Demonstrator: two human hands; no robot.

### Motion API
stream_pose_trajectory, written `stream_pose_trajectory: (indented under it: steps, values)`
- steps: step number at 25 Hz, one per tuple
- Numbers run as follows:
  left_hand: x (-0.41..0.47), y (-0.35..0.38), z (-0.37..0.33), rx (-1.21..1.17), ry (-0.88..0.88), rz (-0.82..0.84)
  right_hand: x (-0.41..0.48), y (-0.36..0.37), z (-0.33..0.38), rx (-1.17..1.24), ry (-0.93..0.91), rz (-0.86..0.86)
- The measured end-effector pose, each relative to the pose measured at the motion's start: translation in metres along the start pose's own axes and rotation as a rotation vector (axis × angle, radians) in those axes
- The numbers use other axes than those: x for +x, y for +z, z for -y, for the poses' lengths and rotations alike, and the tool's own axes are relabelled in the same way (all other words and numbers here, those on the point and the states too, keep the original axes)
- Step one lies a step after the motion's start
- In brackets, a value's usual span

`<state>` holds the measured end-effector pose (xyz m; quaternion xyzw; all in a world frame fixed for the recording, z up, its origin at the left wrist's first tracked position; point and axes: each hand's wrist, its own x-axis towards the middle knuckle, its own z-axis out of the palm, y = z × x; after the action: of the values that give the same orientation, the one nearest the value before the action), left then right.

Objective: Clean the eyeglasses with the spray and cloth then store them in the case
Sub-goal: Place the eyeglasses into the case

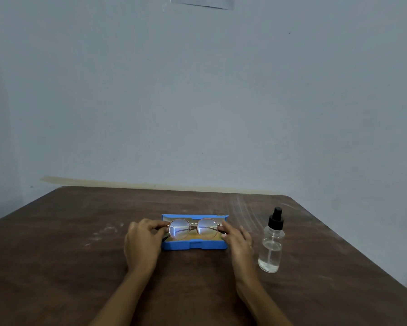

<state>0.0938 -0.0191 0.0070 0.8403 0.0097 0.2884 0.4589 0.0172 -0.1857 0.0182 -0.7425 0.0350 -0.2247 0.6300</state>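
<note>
A: Eyeglasses (192, 228) held over the open blue case (194, 245), mid-desk, nearer the far edge than the near one. Left hand (142, 243) pinching the left hinge end, right hand (237, 241) pinching the right one.

B: Taking out or putting in?

A: Hard to say. Probably one or the other; no cloth clearly visible, only something yellowish inside the case under the lenses.

B: Spray bottle (271, 243)?

A: Upright toward the desk's right edge, just beside the right hand, untouched, some clear liquid inside.

B: Advice for the step?

A: Keep fingertips on the frame ends, never on the lenses. Hold level, both ends moving together, no twisting of the thin bridge. If lowering, fold the temples first and seat flat on the lining, clear of the case walls. Mind the right wrist near the bottle; easily knocked over.
</note>
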Motion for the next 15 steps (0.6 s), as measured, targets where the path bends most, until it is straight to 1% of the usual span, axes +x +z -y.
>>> stream_pose_trajectory:
  steps: [3,5,11,15]
  values:
    - [0.002,0.001,-0.003,0.022,-0.013,0.007,0.006,0.004,-0.006,-0.052,0.051,-0.075]
    - [0.004,0.004,-0.004,0.039,-0.018,0.011,0.009,0.005,-0.008,-0.092,0.100,-0.095]
    - [0.008,0.009,-0.004,0.094,-0.025,0.037,0.015,0.006,-0.007,-0.146,0.132,-0.083]
    - [0.011,0.012,-0.002,0.108,-0.028,0.017,0.017,0.008,-0.005,-0.143,0.141,-0.081]
